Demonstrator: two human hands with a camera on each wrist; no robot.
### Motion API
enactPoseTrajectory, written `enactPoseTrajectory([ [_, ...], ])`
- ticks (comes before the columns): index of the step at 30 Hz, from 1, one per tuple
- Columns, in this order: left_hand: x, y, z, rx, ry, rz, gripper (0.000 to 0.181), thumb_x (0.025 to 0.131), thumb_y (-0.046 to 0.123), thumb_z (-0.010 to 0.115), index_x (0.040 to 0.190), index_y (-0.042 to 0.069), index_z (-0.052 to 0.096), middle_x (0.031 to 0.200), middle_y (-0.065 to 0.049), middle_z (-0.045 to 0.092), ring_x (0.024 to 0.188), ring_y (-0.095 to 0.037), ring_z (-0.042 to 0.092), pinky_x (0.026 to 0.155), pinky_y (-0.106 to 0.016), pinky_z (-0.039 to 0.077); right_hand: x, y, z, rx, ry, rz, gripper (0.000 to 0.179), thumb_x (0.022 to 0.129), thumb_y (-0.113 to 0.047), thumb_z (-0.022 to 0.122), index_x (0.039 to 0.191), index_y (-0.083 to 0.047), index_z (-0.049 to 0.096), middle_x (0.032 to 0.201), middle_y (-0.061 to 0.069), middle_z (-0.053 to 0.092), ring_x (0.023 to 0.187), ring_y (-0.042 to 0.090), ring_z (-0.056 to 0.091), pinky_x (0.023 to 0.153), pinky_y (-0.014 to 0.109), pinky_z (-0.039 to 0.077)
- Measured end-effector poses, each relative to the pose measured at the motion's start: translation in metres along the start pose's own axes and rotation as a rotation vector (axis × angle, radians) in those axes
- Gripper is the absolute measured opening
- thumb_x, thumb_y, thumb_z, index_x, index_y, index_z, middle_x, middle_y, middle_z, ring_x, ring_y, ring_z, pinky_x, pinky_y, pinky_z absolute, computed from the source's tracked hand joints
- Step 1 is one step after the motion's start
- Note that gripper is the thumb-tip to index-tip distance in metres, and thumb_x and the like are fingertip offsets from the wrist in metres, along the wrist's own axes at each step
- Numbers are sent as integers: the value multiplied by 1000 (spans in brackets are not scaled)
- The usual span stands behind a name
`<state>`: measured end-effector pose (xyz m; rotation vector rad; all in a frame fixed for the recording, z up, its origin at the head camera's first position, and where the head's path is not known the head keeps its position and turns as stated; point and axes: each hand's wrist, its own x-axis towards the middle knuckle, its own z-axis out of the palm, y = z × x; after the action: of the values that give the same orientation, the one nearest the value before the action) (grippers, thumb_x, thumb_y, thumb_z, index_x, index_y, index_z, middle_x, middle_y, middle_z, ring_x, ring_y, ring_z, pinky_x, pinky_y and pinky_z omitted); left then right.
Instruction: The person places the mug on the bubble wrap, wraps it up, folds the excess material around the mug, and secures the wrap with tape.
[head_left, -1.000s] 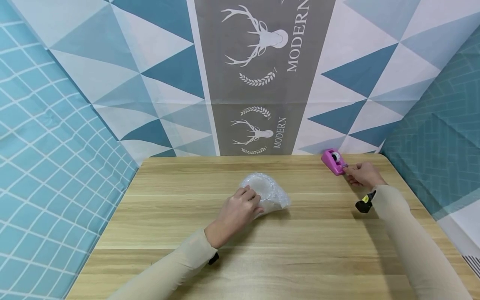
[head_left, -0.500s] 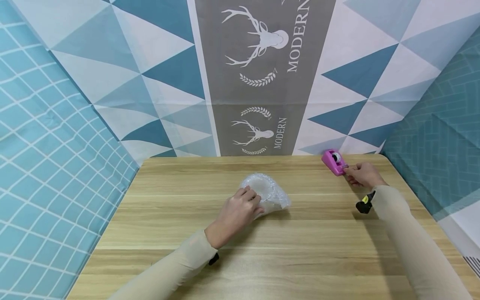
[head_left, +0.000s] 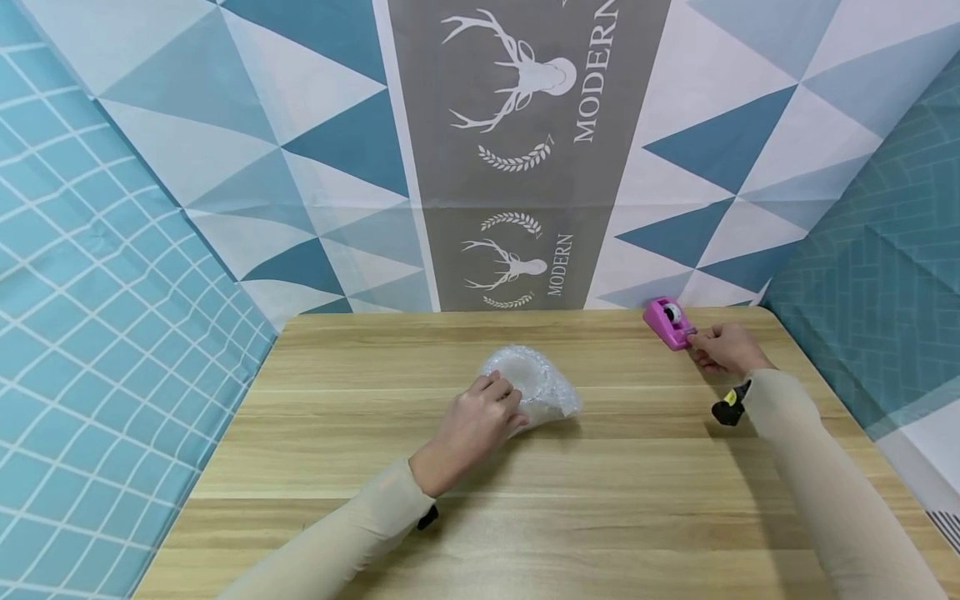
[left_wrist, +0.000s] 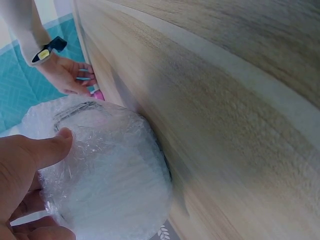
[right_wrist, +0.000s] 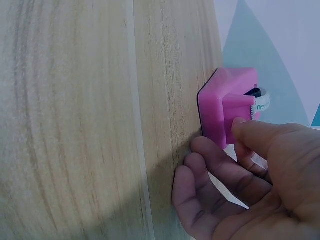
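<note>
A round, pale thing in bubble wrap [head_left: 542, 385] lies on the table just right of centre. My left hand [head_left: 476, 423] grips its near left side; in the left wrist view the thumb [left_wrist: 55, 147] lies over the crinkled wrap [left_wrist: 112, 185] and the fingers curl beneath. What is inside the wrap is not clear. At the back right stands a pink tape dispenser [head_left: 666, 323] with a roll of tape in it. My right hand [head_left: 724, 348] pinches its front end between thumb and forefinger, beside the cutter [right_wrist: 252, 111]; the other fingers bend near the tabletop.
The wooden table [head_left: 600, 517] ends at the back against a patterned cloth wall [head_left: 510, 175]. Blue checked cloth [head_left: 112, 333] hangs at the left and teal cloth [head_left: 885, 250] at the right. The dispenser stands near the back edge.
</note>
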<state>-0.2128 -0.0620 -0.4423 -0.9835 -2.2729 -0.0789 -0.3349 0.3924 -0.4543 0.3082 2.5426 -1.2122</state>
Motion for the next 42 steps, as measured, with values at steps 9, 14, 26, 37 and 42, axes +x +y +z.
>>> enactPoseTrajectory([
  [9,0,-1,0,-8,-2,4,30,84,38,85,94,11,78,95,-2,74,99,-23,73,87,-29,62,-2,-2,1,24,-9,-6,39,106,-26,52,119,11,52,89,7,70,79,18,64,70,28,61],
  [14,0,-1,0,-8,2,4,29,84,38,85,94,11,78,95,-2,74,98,-23,73,86,-28,62,-2,-2,1,22,-11,1,39,106,-26,52,120,11,52,90,7,71,80,18,64,70,28,61],
  [26,-2,-1,3,-1,27,8,33,82,41,85,94,11,77,95,-2,74,100,-23,72,86,-29,62,2,1,1,13,-10,10,42,107,-27,51,122,11,52,90,6,71,80,18,64,71,28,61],
  [37,-1,-2,0,-5,17,-7,31,83,40,84,94,12,78,97,-1,75,99,-23,73,84,-28,62,4,-1,0,-1,9,4,38,106,-27,52,117,10,54,88,6,71,78,19,64,70,28,61],
  [42,0,-1,-2,-7,16,-12,30,84,41,84,91,13,76,95,0,74,94,-21,72,77,-27,63,2,9,0,-104,65,-13,27,96,-24,61,81,-2,58,67,1,60,66,19,57,60,30,51],
])
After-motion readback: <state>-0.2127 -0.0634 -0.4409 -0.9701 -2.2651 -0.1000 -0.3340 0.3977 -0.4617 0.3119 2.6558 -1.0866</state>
